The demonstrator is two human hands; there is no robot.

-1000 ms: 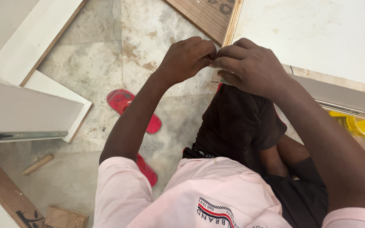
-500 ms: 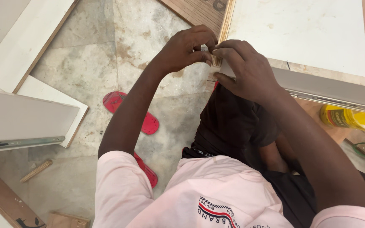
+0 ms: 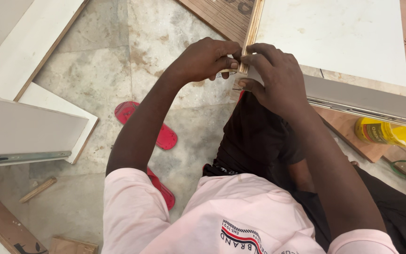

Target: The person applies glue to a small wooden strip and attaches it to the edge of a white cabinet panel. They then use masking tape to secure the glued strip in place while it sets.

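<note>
Hands meet at the near corner of the white-faced board (image 3: 334, 37), whose raw edge runs away far. Left hand (image 3: 205, 59) pinches a thin pale strip (image 3: 225, 73) there; right hand (image 3: 273, 75) curls closed around the corner, both equally close.

white board (image 3: 334, 35) – red sandal (image 3: 146, 124) – yellow container (image 3: 393, 133)

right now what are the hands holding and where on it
Both the left hand and right hand pinch the near corner of the white-faced plywood panel, at its bare edge.
</note>
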